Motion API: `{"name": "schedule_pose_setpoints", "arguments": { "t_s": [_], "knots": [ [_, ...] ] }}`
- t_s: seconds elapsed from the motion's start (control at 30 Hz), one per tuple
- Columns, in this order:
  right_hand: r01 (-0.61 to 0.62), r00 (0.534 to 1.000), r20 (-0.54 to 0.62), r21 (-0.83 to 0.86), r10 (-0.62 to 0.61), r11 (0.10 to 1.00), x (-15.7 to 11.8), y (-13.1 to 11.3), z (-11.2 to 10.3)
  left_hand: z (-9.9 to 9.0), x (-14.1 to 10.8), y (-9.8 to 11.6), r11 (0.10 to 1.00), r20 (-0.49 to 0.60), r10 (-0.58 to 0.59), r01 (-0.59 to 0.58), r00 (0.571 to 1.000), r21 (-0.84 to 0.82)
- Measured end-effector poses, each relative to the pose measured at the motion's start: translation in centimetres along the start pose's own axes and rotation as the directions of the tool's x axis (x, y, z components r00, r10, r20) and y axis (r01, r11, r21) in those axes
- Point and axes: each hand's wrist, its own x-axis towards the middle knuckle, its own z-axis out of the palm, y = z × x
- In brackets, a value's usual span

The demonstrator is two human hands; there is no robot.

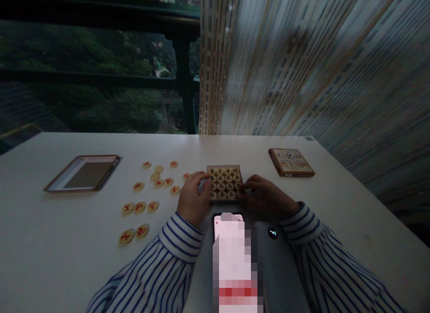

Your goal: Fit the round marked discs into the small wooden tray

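Observation:
A small shallow box [224, 203] lies in the middle of the table, filled with rows of round Chinese chess pieces [221, 186] with black characters facing up. My left hand [195, 197] is at the box's left side, its fingers curled over the edge and thumb against it. At the lower right corner is my right hand [268, 197], fingers bent together and fingertips touching the corner. Whether a piece is between them is hidden. Several loose pieces with red characters [139, 207] are scattered to the left; two pieces [159, 169] among them show plain faces.
On the white table [356, 223], an open box lid or tray [116, 163] with a grey-brown sheet lies far left. A printed box [292, 163] sits at the right. A phone [231, 259] with a lit, partly blurred screen is in front of me. Behind are a window and curtain.

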Motion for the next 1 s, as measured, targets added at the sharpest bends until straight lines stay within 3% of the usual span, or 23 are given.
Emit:
{"name": "schedule_pose_setpoints", "arguments": {
  "t_s": [1.0],
  "knots": [
    [-0.005, 1.0, 0.02, -0.028, 0.006, 1.0, 0.11, -0.57, -0.61, 0.04, 0.03, -0.2, 1.0, -0.005, 0.016, -0.016, 1.0, -0.009]
  ]
}}
